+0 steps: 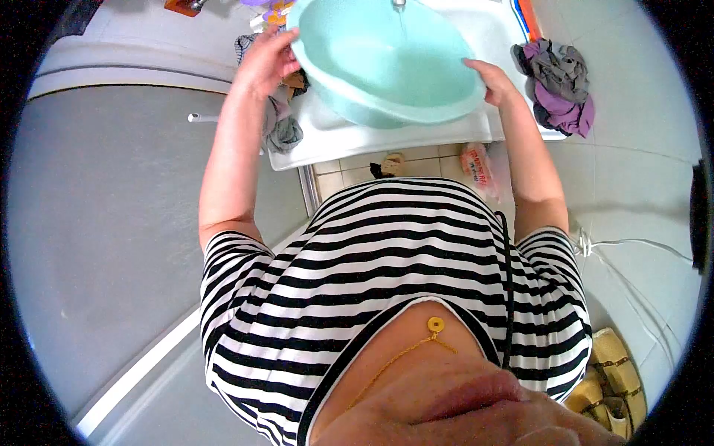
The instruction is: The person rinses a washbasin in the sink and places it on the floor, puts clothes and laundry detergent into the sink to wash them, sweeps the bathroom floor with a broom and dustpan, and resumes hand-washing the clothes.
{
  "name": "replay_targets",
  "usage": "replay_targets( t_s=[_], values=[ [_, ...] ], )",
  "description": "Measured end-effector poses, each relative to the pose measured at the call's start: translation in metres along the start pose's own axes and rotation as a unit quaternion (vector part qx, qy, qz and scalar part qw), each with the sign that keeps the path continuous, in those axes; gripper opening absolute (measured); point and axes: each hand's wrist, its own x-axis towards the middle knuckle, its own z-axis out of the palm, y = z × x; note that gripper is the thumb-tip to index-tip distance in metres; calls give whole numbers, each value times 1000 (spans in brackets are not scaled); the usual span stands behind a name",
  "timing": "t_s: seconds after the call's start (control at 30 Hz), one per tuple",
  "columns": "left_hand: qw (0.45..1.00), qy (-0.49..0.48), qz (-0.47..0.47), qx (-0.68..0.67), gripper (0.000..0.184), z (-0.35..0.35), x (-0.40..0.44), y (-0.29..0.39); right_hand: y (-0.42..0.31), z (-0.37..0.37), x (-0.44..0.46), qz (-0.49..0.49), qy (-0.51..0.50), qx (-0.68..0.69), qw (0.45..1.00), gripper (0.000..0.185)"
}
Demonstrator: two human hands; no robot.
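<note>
Two hands: left hand [271, 63] and right hand [495, 80], raised ahead of the body, each gripping one side of a basin.
Left grip: thumb along the rim, fingers curled round its outside.
Right grip: thumb over the rim, fingers bent behind it.
Basin [405, 115]: pale green, between the hands, tilted so that its inside faces the wearer.
Water [402, 31]: a thin stream falling into the basin, midway between the hands.
Tap [399, 4]: beyond both hands, above the stream.
Sink [305, 145]: white, below the hands and basin.
Grey cloth [284, 132]: below the left hand, beside its forearm, at the sink's edge.
Clothes [558, 74]: grey and purple, heaped just outward of the right hand.
Bag [480, 167]: red-printed, lower than the right hand, nearer the body.
Shirt [394, 245]: striped, between the forearms and the chin.
Slippers [617, 368]: well behind the right hand.
</note>
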Motion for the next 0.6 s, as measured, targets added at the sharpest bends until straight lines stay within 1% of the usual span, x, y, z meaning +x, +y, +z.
replay_targets(
  t_s=[0.03,0.1,0.13,0.17,0.2,0.23,0.27,0.3,0.33,0.37,0.43,0.47,0.5,0.53,0.57,0.6],
  values=[
    [997,63,-23,30,46,3,-1,-13,-10,-2,-11,-2,1,-5,1000,46],
    [998,13,-40,42,49,0,10,-37,-22,-4,-37,-73,6,91,993,46],
    [997,-3,-51,64,47,-10,26,-55,-25,-7,-41,-75,6,86,993,46],
    [993,-38,-68,91,48,-13,36,-66,-28,-12,-43,-102,17,111,988,45],
    [991,-6,-61,120,47,-13,47,-83,-32,-14,-47,-130,27,136,982,44],
    [987,26,-56,149,48,-10,58,-98,-36,-9,-56,-132,29,132,982,44],
    [988,24,-53,145,48,-8,70,-107,-41,0,-68,-177,43,124,975,41],
    [949,34,7,314,49,-5,81,-113,-47,10,-80,-223,57,116,966,38],
    [878,42,66,473,50,-2,93,-121,-52,21,-91,-241,51,98,964,40],
    [779,90,218,581,48,6,106,-133,-52,28,-96,-242,54,95,964,40],
    [748,90,300,585,46,37,116,-115,-51,38,-101,-326,89,53,940,41],
    [812,37,279,512,43,49,132,-117,-50,42,-103,-349,97,56,930,42],
    [865,-16,254,433,40,60,153,-122,-50,47,-107,-351,98,52,930,42],
    [866,-16,255,430,40,73,173,-128,-50,53,-113,-354,129,47,925,42],
    [982,-23,102,158,33,87,195,-134,-52,56,-114,-359,159,42,919,42],
    [989,-29,-63,-132,27,98,210,-138,-50,51,-110,-365,162,56,915,39]
  ],
)
